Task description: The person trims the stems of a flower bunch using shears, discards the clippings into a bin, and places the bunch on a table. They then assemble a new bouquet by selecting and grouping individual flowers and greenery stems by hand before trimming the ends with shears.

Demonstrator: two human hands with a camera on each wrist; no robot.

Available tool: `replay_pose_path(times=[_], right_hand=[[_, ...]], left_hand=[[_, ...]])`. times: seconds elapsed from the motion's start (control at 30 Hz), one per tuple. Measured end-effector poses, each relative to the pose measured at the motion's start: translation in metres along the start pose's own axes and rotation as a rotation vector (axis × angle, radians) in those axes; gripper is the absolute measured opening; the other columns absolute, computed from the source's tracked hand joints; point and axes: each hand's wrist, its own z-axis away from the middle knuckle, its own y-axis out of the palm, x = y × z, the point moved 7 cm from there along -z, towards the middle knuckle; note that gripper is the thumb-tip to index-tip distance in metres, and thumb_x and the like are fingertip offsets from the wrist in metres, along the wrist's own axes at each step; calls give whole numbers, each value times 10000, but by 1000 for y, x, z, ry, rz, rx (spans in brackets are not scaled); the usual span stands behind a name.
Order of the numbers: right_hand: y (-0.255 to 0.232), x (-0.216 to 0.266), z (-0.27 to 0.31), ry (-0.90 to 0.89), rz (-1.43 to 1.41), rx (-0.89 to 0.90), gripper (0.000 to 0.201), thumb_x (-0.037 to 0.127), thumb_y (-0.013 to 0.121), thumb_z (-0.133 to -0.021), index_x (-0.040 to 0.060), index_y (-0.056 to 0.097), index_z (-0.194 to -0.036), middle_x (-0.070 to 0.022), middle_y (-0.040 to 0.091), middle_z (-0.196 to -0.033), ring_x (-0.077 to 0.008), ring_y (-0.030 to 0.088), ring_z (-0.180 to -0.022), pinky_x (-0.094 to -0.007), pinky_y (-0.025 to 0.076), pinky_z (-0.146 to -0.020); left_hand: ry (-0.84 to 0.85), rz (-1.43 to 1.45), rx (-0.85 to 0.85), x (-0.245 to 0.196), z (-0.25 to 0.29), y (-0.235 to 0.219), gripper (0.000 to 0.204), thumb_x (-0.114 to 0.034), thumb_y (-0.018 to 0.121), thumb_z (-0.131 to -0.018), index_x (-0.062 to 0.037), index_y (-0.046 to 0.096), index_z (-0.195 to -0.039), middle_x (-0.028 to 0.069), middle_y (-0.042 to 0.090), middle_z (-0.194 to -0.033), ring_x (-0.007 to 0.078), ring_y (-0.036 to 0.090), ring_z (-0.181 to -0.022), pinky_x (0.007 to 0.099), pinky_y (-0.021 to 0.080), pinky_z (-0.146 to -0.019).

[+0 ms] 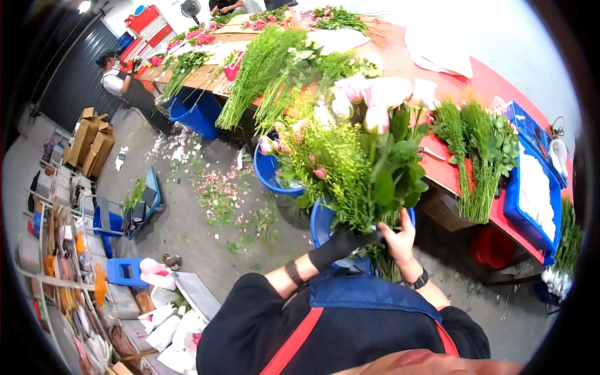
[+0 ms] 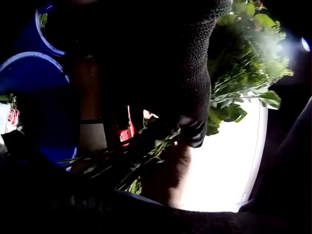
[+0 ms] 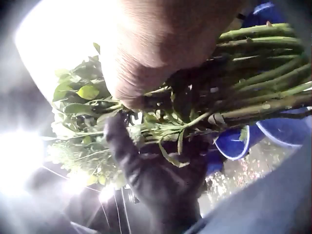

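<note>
A large bouquet (image 1: pixel 340 165) of pale pink roses and feathery greens stands upright in front of my chest, over a blue bucket (image 1: pixel 320 222). My left hand (image 1: pixel 342 245), in a dark glove, grips its stems (image 1: pixel 386 265) from the left. My bare right hand (image 1: pixel 400 242) holds the same bundle from the right, thumb raised along it. In the right wrist view the thick green stems (image 3: pixel 268 73) run out past the right hand (image 3: pixel 161 44), and the gloved hand (image 3: pixel 163 183) wraps the leafy part from the other side. The left wrist view is mostly dark.
A long table (image 1: pixel 387 53) ahead carries bundles of greens (image 1: pixel 262 69) and roses. To the right lie more greens (image 1: pixel 478 156) and a blue crate (image 1: pixel 531 194). Petals (image 1: pixel 219 194) litter the floor. A cart (image 1: pixel 69 269) stands left; a person (image 1: pixel 125 84) works far left.
</note>
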Motion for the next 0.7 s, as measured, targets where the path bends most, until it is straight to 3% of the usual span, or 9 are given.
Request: replay_pose_path(times=[0.03,0.1,0.17,0.27,0.37,0.47,0.5,0.6,0.7], right_hand=[[-6,-4,13,-9,52,-37,564,41,733,-740,-98,483,-1226,-127,621,-1115,-151,576,-989,-274,455,-885],[-19,-14,27,-74,88,-118,572,41,726,-743,-96,477,-1239,-123,619,-1122,-148,576,-987,-274,457,-884],[-31,-16,35,-104,77,-151,575,41,723,-745,-99,474,-1244,-120,619,-1124,-149,578,-984,-275,459,-884],[-43,-25,41,-98,84,-87,542,39,713,-746,-71,502,-1232,-119,634,-1089,-173,601,-956,-282,468,-864],[-43,-27,50,-84,221,17,456,44,720,-723,-36,564,-1144,-164,636,-1023,-259,632,-926,-304,475,-845],[-29,-21,55,-302,270,76,483,34,714,-732,-53,541,-1174,-182,628,-1070,-288,631,-955,-327,475,-855],[-27,-8,49,-281,304,152,429,-8,653,-781,-51,533,-1190,-162,632,-1089,-256,627,-962,-318,467,-868],[-19,-24,41,-114,-83,119,322,-39,572,-871,-27,537,-1190,-71,613,-1063,-122,567,-928,-245,446,-808],[-9,-34,29,-101,-39,95,177,-11,590,-874,-14,575,-1051,-32,598,-838,-125,541,-748,-251,443,-682]], left_hand=[[-169,244,-1,2,8,-1,402,-285,651,-877,-96,580,-1225,79,636,-1163,193,596,-1061,321,455,-922],[34,146,74,-20,20,2,371,-231,571,-935,-62,569,-1264,70,596,-1252,157,558,-1129,310,413,-993],[-272,189,117,8,25,16,390,-197,545,-949,-34,521,-1303,56,564,-1296,169,541,-1153,306,398,-1019],[-191,-208,88,13,24,25,411,-200,699,-845,-55,585,-1212,47,655,-1084,152,602,-954,299,489,-833],[-185,246,239,41,34,39,492,-140,594,-921,-30,424,-1370,53,515,-1337,180,523,-1164,324,400,-1025],[-145,512,134,9,34,30,482,-85,599,-907,-35,436,-1358,92,505,-1330,175,505,-1174,313,433,-993],[-239,706,84,-3,36,26,487,-87,599,-907,-34,432,-1362,94,502,-1334,176,500,-1182,314,432,-994],[-79,445,-21,14,29,7,509,-98,599,-909,-30,410,-1377,100,485,-1356,187,493,-1198,326,408,-1022],[-84,524,-35,30,35,-4,523,-95,600,-908,-33,401,-1388,90,488,-1355,185,503,-1179,324,420,-1001]])
